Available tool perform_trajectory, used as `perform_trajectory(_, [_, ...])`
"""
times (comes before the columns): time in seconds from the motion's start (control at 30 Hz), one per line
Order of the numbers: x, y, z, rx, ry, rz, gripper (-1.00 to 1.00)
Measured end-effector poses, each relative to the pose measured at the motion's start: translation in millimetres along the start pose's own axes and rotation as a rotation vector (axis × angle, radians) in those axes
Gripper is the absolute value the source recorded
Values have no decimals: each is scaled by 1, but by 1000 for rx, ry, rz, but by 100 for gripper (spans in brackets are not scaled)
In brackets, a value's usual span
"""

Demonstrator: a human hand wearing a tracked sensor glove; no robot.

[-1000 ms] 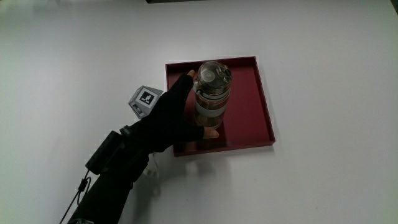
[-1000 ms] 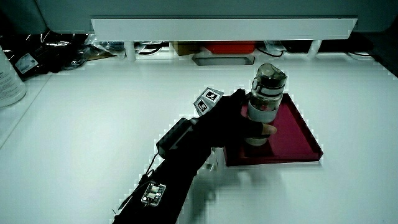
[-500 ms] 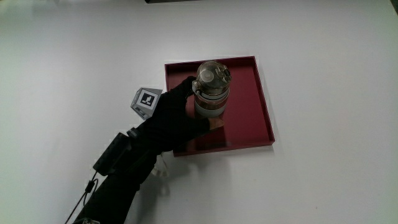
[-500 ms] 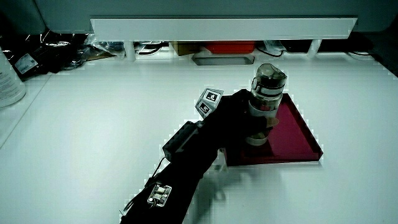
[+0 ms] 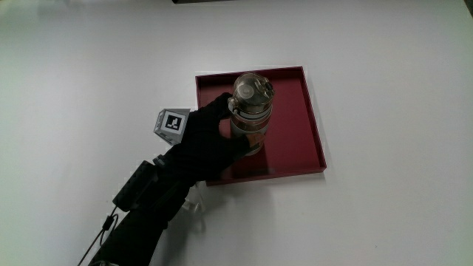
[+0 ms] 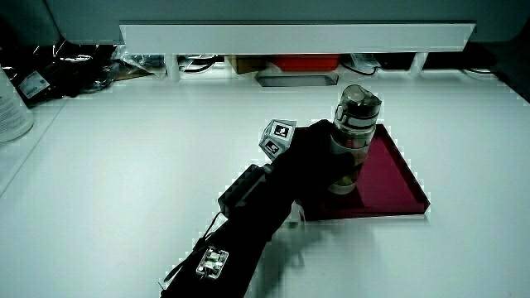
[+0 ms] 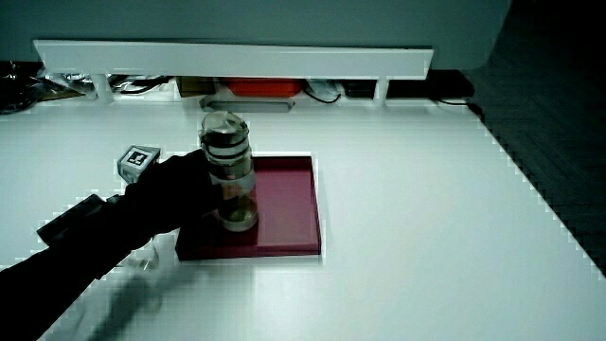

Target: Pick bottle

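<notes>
A clear bottle with a silvery lid stands upright on a dark red tray; both side views show the bottle too. The gloved hand is wrapped around the bottle's body from the tray's edge, fingers curled on it. The patterned cube sits on the hand's back. In both side views the hand covers the bottle's lower part. The bottle's base still looks to rest on the tray.
A low white partition runs along the table's end farthest from the person, with cables and small items under it. A pale container stands at the table's edge. A small black box is strapped to the forearm.
The fingers have closed further round the bottle, covering more of its body. The forearm has slid slightly toward the tray. The bottle has stayed in place.
</notes>
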Motion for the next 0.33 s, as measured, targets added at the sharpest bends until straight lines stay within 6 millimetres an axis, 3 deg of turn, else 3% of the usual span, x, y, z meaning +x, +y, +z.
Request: perform_trajectory(0.33, [12, -6, 14, 16, -22, -25, 100])
